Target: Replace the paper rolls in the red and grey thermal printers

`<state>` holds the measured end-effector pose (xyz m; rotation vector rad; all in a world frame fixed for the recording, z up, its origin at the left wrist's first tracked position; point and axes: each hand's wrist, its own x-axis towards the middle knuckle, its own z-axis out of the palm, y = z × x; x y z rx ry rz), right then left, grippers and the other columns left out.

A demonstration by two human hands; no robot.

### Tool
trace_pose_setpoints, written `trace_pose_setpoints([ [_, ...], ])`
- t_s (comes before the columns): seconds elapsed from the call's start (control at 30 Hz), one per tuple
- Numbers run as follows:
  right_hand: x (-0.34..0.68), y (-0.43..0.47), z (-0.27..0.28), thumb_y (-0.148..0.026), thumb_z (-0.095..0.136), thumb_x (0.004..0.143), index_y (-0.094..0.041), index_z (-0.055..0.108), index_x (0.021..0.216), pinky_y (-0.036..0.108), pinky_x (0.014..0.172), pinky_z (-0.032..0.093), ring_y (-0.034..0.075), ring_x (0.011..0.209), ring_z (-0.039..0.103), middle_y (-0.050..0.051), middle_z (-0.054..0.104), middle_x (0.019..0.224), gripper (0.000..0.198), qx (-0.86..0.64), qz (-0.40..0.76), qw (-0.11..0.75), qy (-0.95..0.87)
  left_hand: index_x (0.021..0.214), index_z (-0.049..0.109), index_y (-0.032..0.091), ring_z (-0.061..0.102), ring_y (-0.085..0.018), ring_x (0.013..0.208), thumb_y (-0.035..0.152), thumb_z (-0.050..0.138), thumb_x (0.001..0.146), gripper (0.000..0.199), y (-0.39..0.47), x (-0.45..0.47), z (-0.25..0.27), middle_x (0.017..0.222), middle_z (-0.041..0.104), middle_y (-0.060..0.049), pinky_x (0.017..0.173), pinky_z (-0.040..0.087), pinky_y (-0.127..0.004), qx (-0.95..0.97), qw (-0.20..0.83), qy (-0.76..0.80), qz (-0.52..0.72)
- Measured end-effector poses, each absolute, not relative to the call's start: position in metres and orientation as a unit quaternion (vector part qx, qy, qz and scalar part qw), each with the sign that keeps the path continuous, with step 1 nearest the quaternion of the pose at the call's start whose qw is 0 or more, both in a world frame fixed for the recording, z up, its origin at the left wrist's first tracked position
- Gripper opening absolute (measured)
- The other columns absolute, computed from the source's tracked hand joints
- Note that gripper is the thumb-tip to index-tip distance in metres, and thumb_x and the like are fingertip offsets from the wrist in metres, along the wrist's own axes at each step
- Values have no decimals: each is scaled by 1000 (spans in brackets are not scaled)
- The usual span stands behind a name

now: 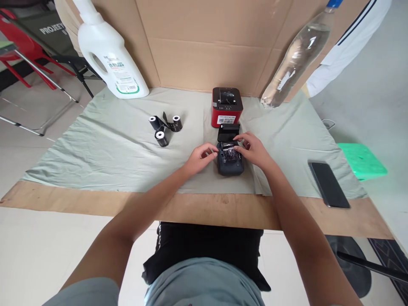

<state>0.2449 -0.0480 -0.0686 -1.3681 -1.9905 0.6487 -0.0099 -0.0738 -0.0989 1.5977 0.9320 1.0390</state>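
Note:
A small black label printer (230, 168) lies near the table's front edge with its lid (228, 132) raised. Inside it sits a dark, shiny label roll (229, 153). My left hand (200, 158) is at the printer's left side, its thumb and forefinger closed against the edge. From the right, my right hand (252, 148) reaches over the printer, with fingertips at the lid's lower edge and beside the roll. Directly behind stands a red and black printer (225, 111). To the left are three small black label rolls (162, 138), one with a loose tail sticking up.
A white detergent bottle (110, 59) and a water-filled plastic bottle (299, 55) stand against the cardboard panel (207, 55). A phone (329, 185) lies at the right on the grey cloth (121, 153). A person's white sleeve (350, 46) shows behind the panel; a green stool (363, 160) is at right.

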Motion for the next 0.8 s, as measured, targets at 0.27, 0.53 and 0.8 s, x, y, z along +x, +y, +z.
trace_pose_setpoints([
  [0.27, 216, -49, -34, -18, 69, 82, -23, 70, 102, 32, 66, 38, 22, 82, 59, 9, 60, 109, 21, -600, 105, 35, -792, 102, 69, 21, 60, -11, 82, 46, 69, 93, 26, -71, -10, -105, 109, 62, -5, 66, 47, -22, 705, 448, 349, 425],
  [0.53, 230, -40, -45, -33, 71, 84, -23, 66, 95, 36, 74, 47, 18, 70, 54, 6, 65, 98, 15, -582, 150, 282, -748, 91, 69, 19, 70, -22, 107, 39, 61, 99, 23, -80, -12, -103, 137, 67, -15, 86, 59, -36, 799, 357, 267, 404],
  [0.8, 221, -42, -71, -57, 58, 96, -29, 62, 105, 32, 65, 46, 15, 64, 49, 1, 65, 98, 30, -517, 313, 471, -643, 128, 72, 23, 69, -25, 127, 30, 60, 98, 33, -82, -9, -105, 137, 72, -13, 113, 55, -48, 854, 278, 228, 376],
])
